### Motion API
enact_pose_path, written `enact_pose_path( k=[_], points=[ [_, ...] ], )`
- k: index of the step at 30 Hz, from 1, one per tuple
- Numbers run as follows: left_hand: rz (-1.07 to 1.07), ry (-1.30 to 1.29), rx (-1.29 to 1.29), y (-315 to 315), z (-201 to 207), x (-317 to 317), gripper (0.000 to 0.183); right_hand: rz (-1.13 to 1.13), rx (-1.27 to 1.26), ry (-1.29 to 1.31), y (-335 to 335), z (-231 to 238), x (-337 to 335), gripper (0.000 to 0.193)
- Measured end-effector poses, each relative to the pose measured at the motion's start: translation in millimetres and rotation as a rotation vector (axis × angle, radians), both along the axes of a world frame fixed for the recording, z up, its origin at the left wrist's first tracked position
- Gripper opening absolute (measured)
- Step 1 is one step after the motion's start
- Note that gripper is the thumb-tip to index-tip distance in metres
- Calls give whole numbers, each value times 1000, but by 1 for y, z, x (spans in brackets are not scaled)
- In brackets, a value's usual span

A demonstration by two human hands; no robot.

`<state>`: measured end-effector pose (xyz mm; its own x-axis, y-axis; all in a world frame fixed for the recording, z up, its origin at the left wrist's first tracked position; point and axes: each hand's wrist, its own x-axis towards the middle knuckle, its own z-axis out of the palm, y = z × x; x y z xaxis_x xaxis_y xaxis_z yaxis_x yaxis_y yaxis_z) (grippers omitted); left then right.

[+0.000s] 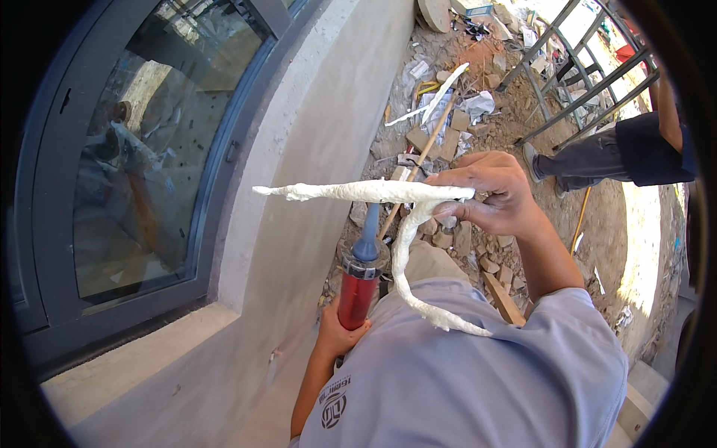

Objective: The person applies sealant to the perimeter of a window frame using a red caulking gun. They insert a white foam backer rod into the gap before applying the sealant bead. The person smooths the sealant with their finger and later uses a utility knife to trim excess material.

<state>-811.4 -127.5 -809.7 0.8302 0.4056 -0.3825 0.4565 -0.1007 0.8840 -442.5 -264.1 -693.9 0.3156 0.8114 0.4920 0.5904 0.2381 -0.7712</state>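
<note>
My right hand [499,188] is raised ahead of my chest, thumb and fingers pinched on a long, lumpy white strip of foam [343,192]. One length of the strip points left toward the window wall. The other curves down and ends by my shirt front. Low on my left side, my left hand [340,330] grips the red barrel of a caulking gun [357,297]. The gun stands nearly upright, its blue-grey nozzle [366,243] reaching up to just below the foam strip. Its handle end is out of sight.
At left, a grey-framed window [160,164] sits in a plastered wall [299,201] with a ledge. Rubble [485,254], a wooden pole [429,142] and white strips [444,93] litter the ground ahead. A metal frame [567,67] and another person [635,149] are at the upper right.
</note>
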Motion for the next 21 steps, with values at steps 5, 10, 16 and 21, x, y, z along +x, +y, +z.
enact_pose_path(
  k=[5,10,16,21],
  points=[
    [20,55,-68,1,-5,-8,52,-67,-31,-26,2,-1,-3,34],
    [36,10,-27,2,-10,-13,51,22,-4,-78,2,1,-4,38],
    [51,51,-55,2,-7,-19,47,52,93,-124,7,1,-13,41],
    [58,44,-53,1,-1,-14,46,79,92,-199,2,10,-10,39]
  ],
)
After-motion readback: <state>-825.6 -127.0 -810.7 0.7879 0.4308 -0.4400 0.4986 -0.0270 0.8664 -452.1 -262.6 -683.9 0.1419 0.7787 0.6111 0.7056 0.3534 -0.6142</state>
